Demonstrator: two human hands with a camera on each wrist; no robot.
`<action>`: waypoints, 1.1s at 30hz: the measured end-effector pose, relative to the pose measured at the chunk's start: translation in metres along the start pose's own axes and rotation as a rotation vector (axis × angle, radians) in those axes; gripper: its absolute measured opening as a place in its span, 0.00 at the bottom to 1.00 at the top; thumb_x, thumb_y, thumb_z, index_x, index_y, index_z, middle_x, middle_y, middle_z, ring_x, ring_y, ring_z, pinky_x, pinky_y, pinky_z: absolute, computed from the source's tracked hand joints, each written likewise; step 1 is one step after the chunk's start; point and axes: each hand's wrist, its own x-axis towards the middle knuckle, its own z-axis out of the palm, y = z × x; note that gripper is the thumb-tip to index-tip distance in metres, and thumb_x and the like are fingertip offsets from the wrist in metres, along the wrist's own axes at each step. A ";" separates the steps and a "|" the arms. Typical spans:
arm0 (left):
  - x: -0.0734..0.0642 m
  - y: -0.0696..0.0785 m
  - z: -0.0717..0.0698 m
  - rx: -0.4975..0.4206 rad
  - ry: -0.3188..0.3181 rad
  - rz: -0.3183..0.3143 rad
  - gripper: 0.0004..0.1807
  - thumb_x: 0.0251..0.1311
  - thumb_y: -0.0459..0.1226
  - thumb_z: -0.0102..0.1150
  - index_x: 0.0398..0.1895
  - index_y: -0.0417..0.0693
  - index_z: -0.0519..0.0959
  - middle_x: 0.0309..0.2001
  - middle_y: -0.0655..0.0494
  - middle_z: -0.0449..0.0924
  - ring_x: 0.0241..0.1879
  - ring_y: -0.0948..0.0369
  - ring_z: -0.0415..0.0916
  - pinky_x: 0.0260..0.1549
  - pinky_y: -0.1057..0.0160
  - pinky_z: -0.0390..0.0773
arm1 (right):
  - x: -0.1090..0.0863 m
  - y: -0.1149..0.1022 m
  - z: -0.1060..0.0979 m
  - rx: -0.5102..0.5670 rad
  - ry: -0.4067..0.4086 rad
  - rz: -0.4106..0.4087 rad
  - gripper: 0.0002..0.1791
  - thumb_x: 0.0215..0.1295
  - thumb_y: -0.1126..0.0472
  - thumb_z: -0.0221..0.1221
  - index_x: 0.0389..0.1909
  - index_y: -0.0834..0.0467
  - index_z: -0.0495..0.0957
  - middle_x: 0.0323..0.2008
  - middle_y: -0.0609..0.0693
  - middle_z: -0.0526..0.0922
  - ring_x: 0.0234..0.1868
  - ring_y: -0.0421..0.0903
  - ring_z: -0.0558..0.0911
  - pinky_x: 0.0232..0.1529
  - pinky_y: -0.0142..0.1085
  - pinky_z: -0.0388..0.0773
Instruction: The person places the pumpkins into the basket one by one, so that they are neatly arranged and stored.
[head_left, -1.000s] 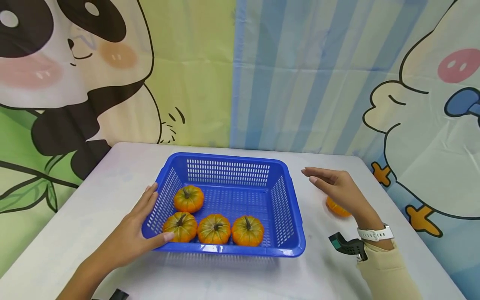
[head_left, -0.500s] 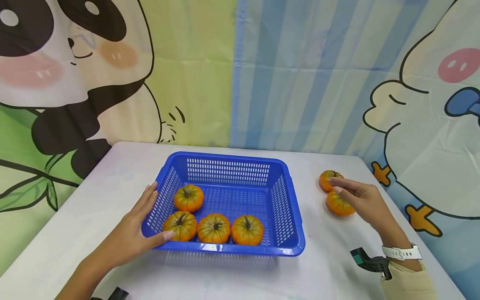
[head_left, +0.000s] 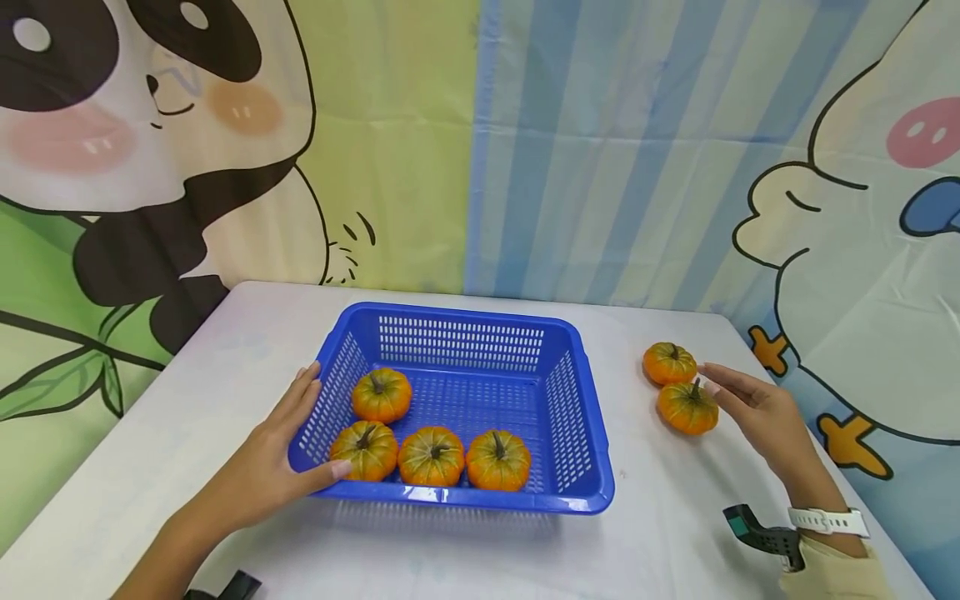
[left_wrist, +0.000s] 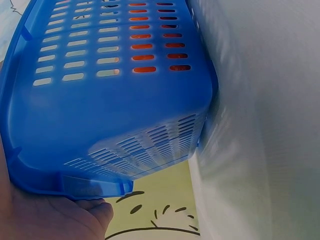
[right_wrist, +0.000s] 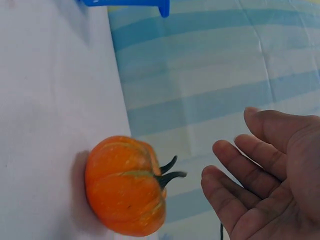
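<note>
A blue plastic basket (head_left: pixel 480 498) stands on the white table with several small orange pumpkins in it, one being the back pumpkin (head_left: pixel 382 395). My left hand (head_left: pixel 258 467) rests at the basket's near left corner, fingers along the left rim and thumb over the front rim. To the right, a far pumpkin (head_left: pixel 669 363) and a near pumpkin (head_left: pixel 687 408) sit close together on the table. My right hand (head_left: pixel 761 417) is just right of them, fingers loosely bent and holding nothing. In the right wrist view, a gap separates the fingers from the pumpkin (right_wrist: pixel 125 185).
The white table (head_left: pixel 465 558) runs back to a cartoon-printed curtain (head_left: pixel 585 150). A white wristband (head_left: pixel 828 522) and a black strap device (head_left: pixel 765 537) are on the right wrist.
My right hand has moved right and towards me, from above the two loose pumpkins to beside them, leaving both in plain sight. The left hand stays on the basket.
</note>
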 end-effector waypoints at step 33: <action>0.001 0.002 0.001 0.007 0.003 -0.009 0.57 0.53 0.55 0.66 0.77 0.40 0.46 0.78 0.52 0.34 0.75 0.45 0.35 0.57 0.28 0.56 | 0.015 0.053 0.024 0.133 -0.204 0.230 0.47 0.66 0.36 0.55 0.73 0.66 0.55 0.69 0.71 0.55 0.63 0.67 0.64 0.58 0.55 0.72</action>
